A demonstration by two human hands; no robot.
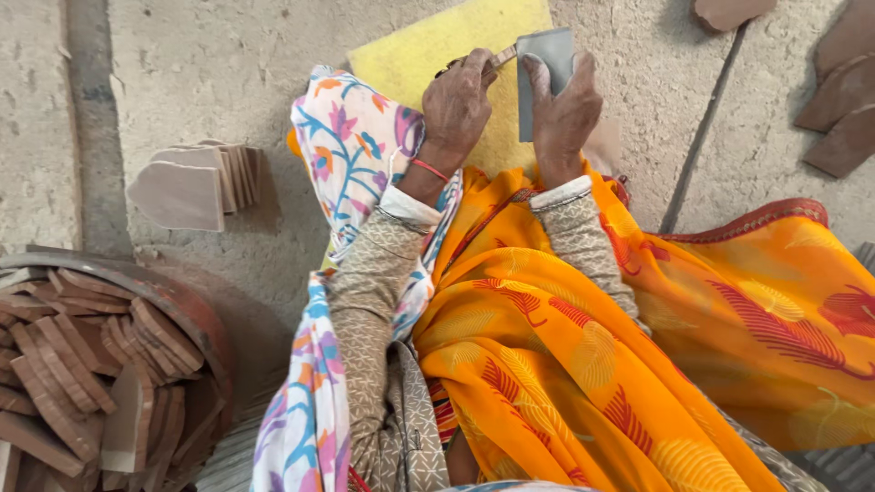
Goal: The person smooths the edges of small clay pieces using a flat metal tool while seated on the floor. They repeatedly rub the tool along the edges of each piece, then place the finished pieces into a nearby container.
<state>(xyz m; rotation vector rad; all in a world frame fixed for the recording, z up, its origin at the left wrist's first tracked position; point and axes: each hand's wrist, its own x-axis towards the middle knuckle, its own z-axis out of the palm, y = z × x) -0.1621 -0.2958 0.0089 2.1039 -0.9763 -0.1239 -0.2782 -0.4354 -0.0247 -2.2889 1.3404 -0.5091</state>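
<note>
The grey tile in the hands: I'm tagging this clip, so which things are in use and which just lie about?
In use:
- grey tile, held by the right hand
- thin tool in the left hand
- yellow pad beneath

Lying about:
- stacked tiles on the floor
- basin of brown pieces
- loose brown pieces

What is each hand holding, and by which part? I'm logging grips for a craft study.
The right hand grips a grey flat piece by its lower edge. The left hand pinches a thin tool near its tip.
</note>
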